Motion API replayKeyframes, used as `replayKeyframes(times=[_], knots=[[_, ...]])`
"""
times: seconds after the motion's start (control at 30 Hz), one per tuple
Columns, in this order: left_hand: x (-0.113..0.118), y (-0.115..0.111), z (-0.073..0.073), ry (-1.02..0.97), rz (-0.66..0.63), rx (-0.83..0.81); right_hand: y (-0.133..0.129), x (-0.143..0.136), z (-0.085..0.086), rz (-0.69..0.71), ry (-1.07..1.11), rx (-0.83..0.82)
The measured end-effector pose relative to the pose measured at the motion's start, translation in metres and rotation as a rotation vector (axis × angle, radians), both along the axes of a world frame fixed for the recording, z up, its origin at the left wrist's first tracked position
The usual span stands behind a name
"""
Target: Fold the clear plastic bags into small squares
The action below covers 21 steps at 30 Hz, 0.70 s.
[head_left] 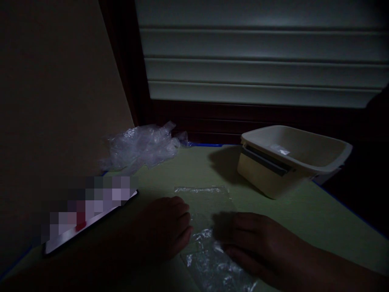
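A clear plastic bag [212,197] lies flat on the greenish table, its near part wrinkled and shiny. At its left side rests my left hand [168,227], fingers curled in and thumb close to them, seemingly with the bag's edge in them. My right hand [258,239] lies over the right side of the bag, its fingers stretched out and touching the film. Dim light leaves the fingertips of both hands hard to make out.
A heap of crumpled clear plastic bags [142,148] sits at the back left. The cream plastic bin [261,174], with a small shiny scrap inside, stands tilted at the right. A phone-like device [91,221] with a blurred screen leans at the left. Behind the table is a slatted shutter [258,73].
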State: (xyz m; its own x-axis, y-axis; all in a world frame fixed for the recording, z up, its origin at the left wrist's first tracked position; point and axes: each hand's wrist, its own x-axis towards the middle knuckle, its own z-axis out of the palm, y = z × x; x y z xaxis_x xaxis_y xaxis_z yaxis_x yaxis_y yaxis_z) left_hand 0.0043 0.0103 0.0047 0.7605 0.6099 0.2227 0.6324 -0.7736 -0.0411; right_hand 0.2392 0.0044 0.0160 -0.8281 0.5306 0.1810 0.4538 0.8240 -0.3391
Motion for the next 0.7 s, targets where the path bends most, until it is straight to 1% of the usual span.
replayKeyframes(times=[0.07,0.1,0.17,0.23,0.33,0.4,0.5,0.57,0.63,0.7], knots=[[0.000,-0.001,0.001,0.014,0.010,0.000,0.003,0.002,0.002,-0.040,0.051,-0.041],[0.000,-0.002,0.001,0.029,0.011,-0.009,0.006,0.004,0.003,-0.083,0.081,-0.041],[-0.001,-0.002,0.000,0.048,-0.007,-0.019,0.014,0.008,0.000,-0.217,0.134,-0.010],[-0.002,-0.002,-0.002,0.047,-0.039,-0.013,0.025,0.012,-0.006,-0.356,0.167,0.033],[-0.001,-0.002,-0.003,0.056,-0.074,0.024,0.039,0.016,-0.018,-0.473,0.151,0.040],[0.000,-0.003,-0.002,0.049,-0.075,0.037,0.046,0.017,-0.024,-0.502,0.126,0.009],[0.000,-0.002,0.000,-0.025,-0.058,0.034,0.050,0.017,-0.029,-0.511,0.153,-0.037],[-0.001,0.000,-0.001,-0.130,-0.037,0.056,0.050,0.016,-0.029,-0.504,0.196,-0.058],[-0.005,0.005,-0.005,-0.284,0.006,0.083,0.050,0.015,-0.029,-0.494,0.242,-0.079],[-0.009,0.010,-0.009,-0.406,0.097,0.030,0.048,0.014,-0.028,-0.500,0.292,-0.104]])
